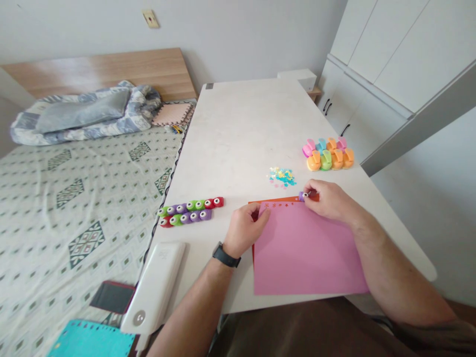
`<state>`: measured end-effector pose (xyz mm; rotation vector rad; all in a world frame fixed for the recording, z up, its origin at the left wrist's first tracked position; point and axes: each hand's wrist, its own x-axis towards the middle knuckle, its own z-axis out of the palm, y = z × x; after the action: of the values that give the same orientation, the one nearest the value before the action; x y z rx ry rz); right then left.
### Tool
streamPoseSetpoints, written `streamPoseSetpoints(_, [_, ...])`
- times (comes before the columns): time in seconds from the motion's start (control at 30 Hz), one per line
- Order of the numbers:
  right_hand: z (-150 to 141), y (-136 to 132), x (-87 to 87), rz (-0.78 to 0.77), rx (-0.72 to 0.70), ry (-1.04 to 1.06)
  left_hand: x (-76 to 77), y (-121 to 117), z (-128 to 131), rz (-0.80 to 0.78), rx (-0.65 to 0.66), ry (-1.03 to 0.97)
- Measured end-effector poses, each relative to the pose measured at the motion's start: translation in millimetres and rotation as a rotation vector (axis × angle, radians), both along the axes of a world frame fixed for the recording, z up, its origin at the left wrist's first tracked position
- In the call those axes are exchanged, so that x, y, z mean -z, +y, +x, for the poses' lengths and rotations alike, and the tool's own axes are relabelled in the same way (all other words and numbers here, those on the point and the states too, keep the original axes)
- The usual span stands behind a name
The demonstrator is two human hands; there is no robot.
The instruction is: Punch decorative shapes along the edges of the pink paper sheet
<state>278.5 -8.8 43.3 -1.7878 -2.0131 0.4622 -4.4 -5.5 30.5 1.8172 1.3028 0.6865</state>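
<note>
While no writing reads, fingers (pixel 311 194) pinch a purple punch (pixel 303 196).

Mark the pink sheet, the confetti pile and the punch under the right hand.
pink sheet (pixel 305 253): head view, middle of the sheet.
confetti pile (pixel 282 176): head view, centre of the heap.
punch (pixel 303 196): head view, purple body by the right-hand fingertips.

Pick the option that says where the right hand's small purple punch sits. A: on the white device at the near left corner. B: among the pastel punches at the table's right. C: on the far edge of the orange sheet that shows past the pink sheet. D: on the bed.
C: the right hand presses the purple punch onto the orange sheet strip beyond the pink sheet.
</note>
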Motion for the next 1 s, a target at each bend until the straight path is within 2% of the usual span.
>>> streamPoseSetpoints(0.17, [-16.5,5.0,7.1,0.077,-0.038,0.066,-1.0,-0.2,0.6,-0.001,0.009,-0.002])
streamPoseSetpoints(0.33, [-25.1,7.9,8.3,0.202,0.036,0.107,0.7,-0.6,-0.3,0.003,0.012,0.022])
streamPoseSetpoints(0.4, [-21.2,5.7,4.8,0.182,0.042,0.094,0.6,-0.5,-0.5,0.005,0.012,0.015])
streamPoseSetpoints(0.5, [-15.6,2.3,1.5,0.115,-0.021,0.091,-0.2,-0.2,-0.3,0.003,0.008,0.003])
streamPoseSetpoints(0.63, [-21.5,4.9,7.7,0.108,-0.110,0.123,-1.2,-0.1,0.5,0.000,0.008,-0.002])
streamPoseSetpoints(0.8, [-30.7,12.8,16.2,0.285,-0.051,0.087,-1.6,-0.2,0.5,-0.002,0.008,-0.003])
streamPoseSetpoints(1.0, [-18.3,12.0,13.9,0.265,0.018,0.060,1.0,0.7,-0.2,-0.014,0.011,-0.006])
